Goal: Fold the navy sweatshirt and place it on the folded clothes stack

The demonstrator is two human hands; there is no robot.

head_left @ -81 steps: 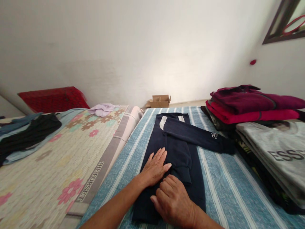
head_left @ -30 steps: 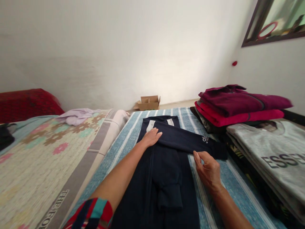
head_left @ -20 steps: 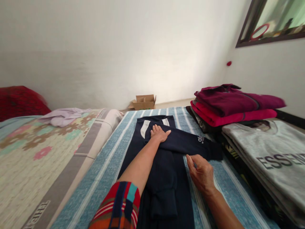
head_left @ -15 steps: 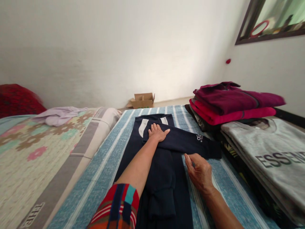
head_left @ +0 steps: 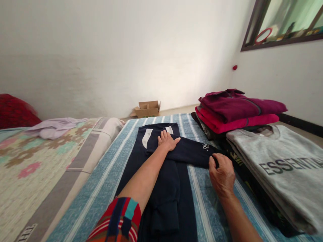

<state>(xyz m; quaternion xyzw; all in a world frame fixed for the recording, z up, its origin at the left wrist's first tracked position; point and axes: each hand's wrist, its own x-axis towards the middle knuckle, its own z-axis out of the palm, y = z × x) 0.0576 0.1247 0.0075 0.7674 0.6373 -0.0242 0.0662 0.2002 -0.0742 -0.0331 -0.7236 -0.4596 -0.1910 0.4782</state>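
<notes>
A navy sweatshirt [head_left: 185, 188] with white patches lies on a blue striped sheet, one sleeve folded down its middle. The other sleeve [head_left: 191, 148], with small white lettering near its end, stretches across to the right. My left hand [head_left: 168, 141] presses flat on the upper part of this sleeve, fingers spread. At the cuff end, my right hand [head_left: 222, 173] has its fingers curled round the sleeve; the cuff itself is mostly hidden behind them.
Folded maroon and pink clothes [head_left: 237, 111] are stacked at the right, behind a pile topped by a grey T-shirt [head_left: 285, 161]. A flowered bedspread [head_left: 50, 161] with a lilac cloth [head_left: 52, 127] lies left. A cardboard box [head_left: 148, 109] stands by the wall.
My right hand has moved rightward along the sleeve's lower edge to its cuff end and closed on it. My left hand stays on the sleeve. The view has shifted slightly.
</notes>
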